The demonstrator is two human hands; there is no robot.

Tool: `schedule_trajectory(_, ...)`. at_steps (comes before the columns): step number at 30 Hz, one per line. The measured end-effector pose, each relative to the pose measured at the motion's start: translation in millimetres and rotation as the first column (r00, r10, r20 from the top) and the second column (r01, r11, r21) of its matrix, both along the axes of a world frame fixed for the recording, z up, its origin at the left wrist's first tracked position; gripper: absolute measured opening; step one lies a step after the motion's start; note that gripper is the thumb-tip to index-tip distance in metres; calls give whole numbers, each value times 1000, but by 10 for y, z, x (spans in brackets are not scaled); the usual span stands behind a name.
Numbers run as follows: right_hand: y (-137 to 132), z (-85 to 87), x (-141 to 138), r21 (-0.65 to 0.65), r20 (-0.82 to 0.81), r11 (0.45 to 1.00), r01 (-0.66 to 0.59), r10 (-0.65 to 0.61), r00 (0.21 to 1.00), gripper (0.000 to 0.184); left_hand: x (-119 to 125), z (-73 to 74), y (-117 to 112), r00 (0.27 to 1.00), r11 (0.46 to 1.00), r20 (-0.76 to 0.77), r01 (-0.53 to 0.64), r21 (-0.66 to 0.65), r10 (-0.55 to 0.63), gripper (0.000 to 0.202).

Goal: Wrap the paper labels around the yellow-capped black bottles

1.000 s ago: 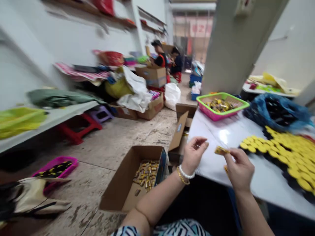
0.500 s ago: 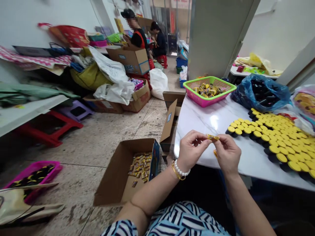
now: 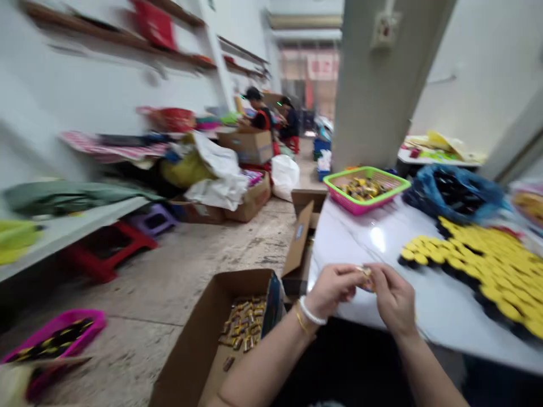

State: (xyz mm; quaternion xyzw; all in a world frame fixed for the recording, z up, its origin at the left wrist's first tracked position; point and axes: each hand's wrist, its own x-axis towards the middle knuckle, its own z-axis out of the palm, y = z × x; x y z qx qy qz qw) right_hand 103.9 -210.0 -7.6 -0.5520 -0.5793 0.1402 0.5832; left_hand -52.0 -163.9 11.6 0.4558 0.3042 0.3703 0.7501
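Observation:
Above the near-left edge of the white table point(image 3: 339, 243), my left hand point(image 3: 335, 288) and my right hand point(image 3: 395, 299) meet, both closed in a pinch. Between their fingertips is a small yellow wrapped piece point(image 3: 366, 278), its exact kind too blurred to tell. Below my left forearm, an open cardboard box point(image 3: 190, 333) holds many similar small yellow-and-brown pieces point(image 3: 248, 322). On the table, a green-rimmed pink basket point(image 3: 352, 206) holds more of them. Right of my hands stand rows of black pieces with round yellow tops point(image 3: 487, 265).
A blue plastic bag point(image 3: 418, 195) of black items lies at the table's back right. Another open carton point(image 3: 299, 243) stands against the table's left side. A pink tray point(image 3: 99, 322) sits on the floor at left. Two people point(image 3: 261, 116) sit at the far back.
The view has tilted up, so everything appears lower and the picture is more blurred. My hands still pinch the small yellow wrapped piece, which is turned and shows a paler side.

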Motion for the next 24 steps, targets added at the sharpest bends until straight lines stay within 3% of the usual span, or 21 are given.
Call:
schedule_trajectory(2, 32, 98, 161, 38, 12, 999, 30, -30, 999, 32, 23, 1, 175, 1000, 1000, -15, 8, -4, -8, 39)
schedule_trajectory(4, 82, 170, 420, 113, 107, 982, 149, -162, 981, 29, 114, -9, 443, 1000, 1000, -1, 18, -8, -18, 36)
schedule_trajectory(7, 184, 246, 859, 183, 478, 944, 275, -330, 814, 22, 351, 10, 866, 993, 994, 84, 87, -71, -81, 27)
schedule_trajectory(9, 307, 269, 1111, 138, 716, 947, 290, -298, 631, 32, 524, 55, 1090, 981, 976, 121, 170, -137, -154, 24)
schedule_trajectory(11, 472, 263, 1302, 71, 854, 960, 272, -199, 480, 36, 666, 94, 1250, 979, 964, 140, 177, -199, -151, 19)
schedule_trajectory(13, 635, 238, 1431, 25, 915, 974, 225, -113, 387, 25, 746, 93, 1352, 985, 955, 142, 132, -264, -97, 13)
schedule_trajectory(15, 759, 218, 1503, -1, 934, 984, 176, -62, 352, 15, 752, 46, 1419, 987, 940, 147, 103, -326, -57, 11)
schedule_trajectory(17, 838, 232, 1525, -30, 917, 994, 109, -16, 398, 10, 703, -29, 1473, 986, 924, 167, 86, -373, -24, 11)
schedule_trajectory(20, 932, 347, 1468, -81, 761, 997, 5, 59, 646, 16, 617, -129, 1554, 977, 903, 208, 48, -428, 47, 9)
schedule_trajectory(22, 1016, 466, 1373, -127, 524, 991, -45, 106, 845, 26, 588, -157, 1598, 969, 888, 230, 30, -458, 86, 5)
schedule_trajectory(24, 1123, 572, 1246, -161, 197, 978, -134, 165, 966, 37, 583, -153, 1618, 962, 878, 252, 27, -478, 107, 3)
